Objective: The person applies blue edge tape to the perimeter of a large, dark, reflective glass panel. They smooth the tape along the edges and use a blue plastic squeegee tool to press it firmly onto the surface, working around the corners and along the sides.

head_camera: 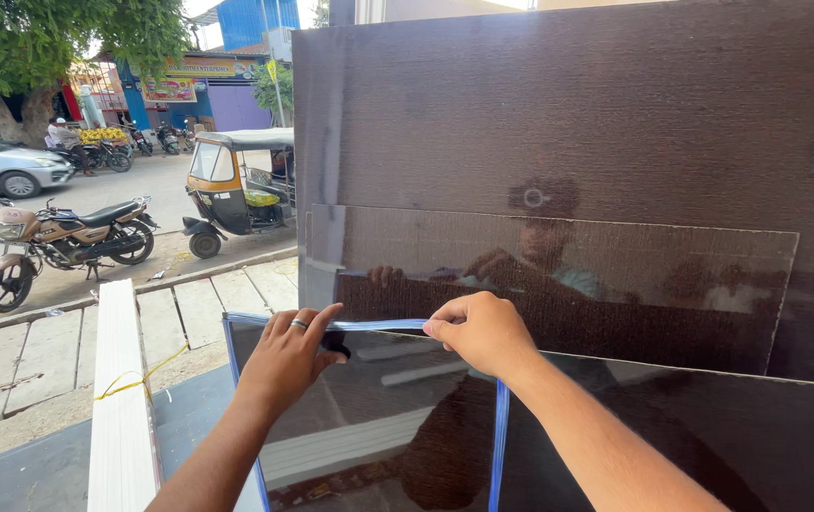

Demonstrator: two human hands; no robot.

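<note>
2 hands at the top edge of a glossy dark panel: left hand with fingers spread loose, thumb seemingly touching a blue edge strip; right hand clenched, pinching that strip. Panel at 6 o'clock, leaning against larger dark boards at 12. White plank at 8 o'clock, motorcycle at 10.

Both hands meet at the top edge of a glossy dark panel. The left hand, a ring on one finger, rests fingers spread on that edge. The right hand pinches a blue protective film that runs along the edge and hangs down the face. Larger dark boards stand behind. A white plank lies left; a motorcycle and yellow auto-rickshaw stand beyond.
</note>
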